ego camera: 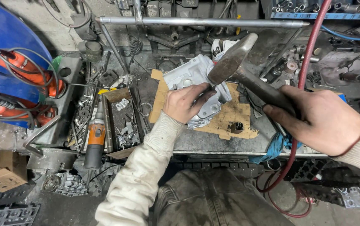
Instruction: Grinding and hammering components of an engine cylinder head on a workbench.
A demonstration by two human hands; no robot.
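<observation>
Hammering looked under way: left hand [185, 102] pinned the grey casting [194, 77] on cardboard [230, 119], right hand [316, 119] gripped the raised hammer [234, 58], needing a square downward strike

Cluttered metal workbench [213, 144], dim workshop light. Blue drum [4, 37] at 10 o'clock, steel pipe [196, 21] at 12, dirty concrete floor [62, 209] at 7.
</observation>
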